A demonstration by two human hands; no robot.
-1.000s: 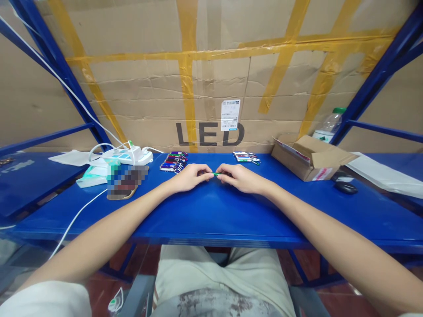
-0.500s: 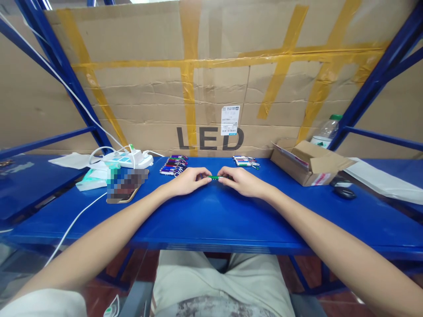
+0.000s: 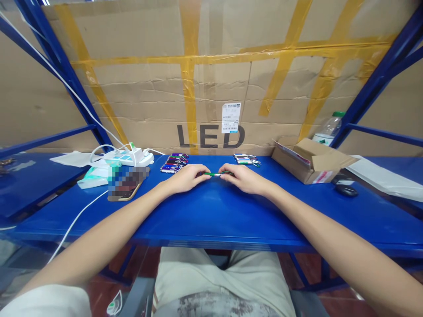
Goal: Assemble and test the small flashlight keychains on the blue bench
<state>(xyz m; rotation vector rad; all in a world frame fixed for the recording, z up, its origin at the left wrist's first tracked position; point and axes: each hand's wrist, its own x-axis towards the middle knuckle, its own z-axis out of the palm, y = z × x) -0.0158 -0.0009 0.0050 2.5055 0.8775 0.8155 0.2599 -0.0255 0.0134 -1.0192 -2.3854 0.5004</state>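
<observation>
A slim green pen with a silver section lies level between my hands, above the blue table. Its left part is pinched between the thumb and fingers of my left hand. On the other end, the fingers of my right hand close round it and cover part of it. Behind my left hand is a row of coloured pens with small carabiner clips. Beyond my right hand lies a smaller group of similar pens, their clips pointing right.
On the left are a phone, a white power strip with cables and a green-white packet. To the right stand an open cardboard box, a black mouse and a plastic bottle. A large cardboard sheet rises behind the table.
My fingertips have drawn slightly apart along the pen, so more of its silver section shows between them. Both hands keep their hold. The whole view has shifted a little.
</observation>
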